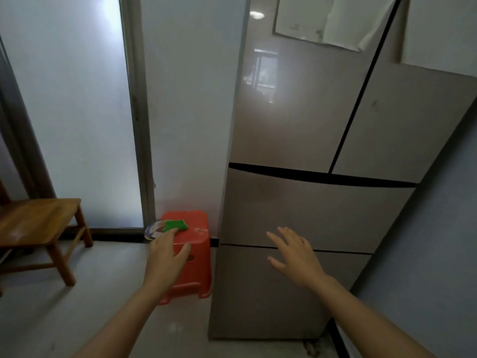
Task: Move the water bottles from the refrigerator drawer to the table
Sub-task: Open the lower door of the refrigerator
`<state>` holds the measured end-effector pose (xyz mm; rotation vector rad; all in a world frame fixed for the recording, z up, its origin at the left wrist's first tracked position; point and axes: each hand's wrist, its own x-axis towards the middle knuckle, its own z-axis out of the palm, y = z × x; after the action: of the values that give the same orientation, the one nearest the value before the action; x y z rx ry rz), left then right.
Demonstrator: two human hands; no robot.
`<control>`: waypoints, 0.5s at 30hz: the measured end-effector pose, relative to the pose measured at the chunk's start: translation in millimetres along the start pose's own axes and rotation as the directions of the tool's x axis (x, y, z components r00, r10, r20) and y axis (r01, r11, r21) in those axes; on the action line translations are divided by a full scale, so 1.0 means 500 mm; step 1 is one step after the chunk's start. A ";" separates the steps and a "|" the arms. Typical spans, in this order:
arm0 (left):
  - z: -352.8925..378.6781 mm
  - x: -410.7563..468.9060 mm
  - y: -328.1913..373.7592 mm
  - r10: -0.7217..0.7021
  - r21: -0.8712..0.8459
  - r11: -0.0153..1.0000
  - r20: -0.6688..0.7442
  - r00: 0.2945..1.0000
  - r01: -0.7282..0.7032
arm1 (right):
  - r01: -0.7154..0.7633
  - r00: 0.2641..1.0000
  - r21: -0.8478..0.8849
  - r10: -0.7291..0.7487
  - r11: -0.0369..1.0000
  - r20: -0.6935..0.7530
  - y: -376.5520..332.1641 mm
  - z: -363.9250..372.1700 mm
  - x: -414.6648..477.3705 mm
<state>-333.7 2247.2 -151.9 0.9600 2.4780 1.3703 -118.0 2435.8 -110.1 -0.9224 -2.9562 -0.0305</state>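
A tall beige refrigerator point(309, 140) stands against the wall with its two upper doors and both lower drawers closed, the middle drawer point(317, 213) sitting above the bottom drawer point(284, 293). The right hand point(296, 254) reaches out with fingers spread and straight in front of the seam between the two drawers, while the left hand point(169, 254) is extended, fingers relaxed, over a red plastic stool point(196, 239) just left of the refrigerator. A green sponge point(176, 224) lies on the stool's top, a wooden chair point(38, 223) stands further left near a frosted glass door point(69, 112), and white papers point(333, 19) are stuck on the upper refrigerator door.
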 end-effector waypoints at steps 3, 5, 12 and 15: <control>-0.010 0.108 -0.001 0.009 -0.029 1.000 0.021 1.000 -0.008 | -0.042 0.999 -0.023 0.042 0.999 -0.008 -0.011 -0.011 0.090; -0.013 0.173 -0.006 -0.011 -0.046 0.999 0.041 0.999 0.012 | -0.079 0.997 -0.006 0.079 0.997 -0.020 -0.019 -0.020 0.139; 0.021 0.273 -0.007 -0.012 -0.048 0.999 0.068 0.998 0.016 | -0.169 0.985 0.011 0.169 0.986 -0.030 -0.043 0.000 0.227; 0.044 0.285 -0.010 -0.017 -0.070 0.997 0.118 0.993 0.025 | -0.201 0.978 0.021 0.202 0.979 -0.059 -0.042 -0.006 0.256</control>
<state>-438.5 2345.9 -144.5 0.9669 2.3311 1.3461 -234.8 2491.3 -100.9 -1.1911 -2.7891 -0.0291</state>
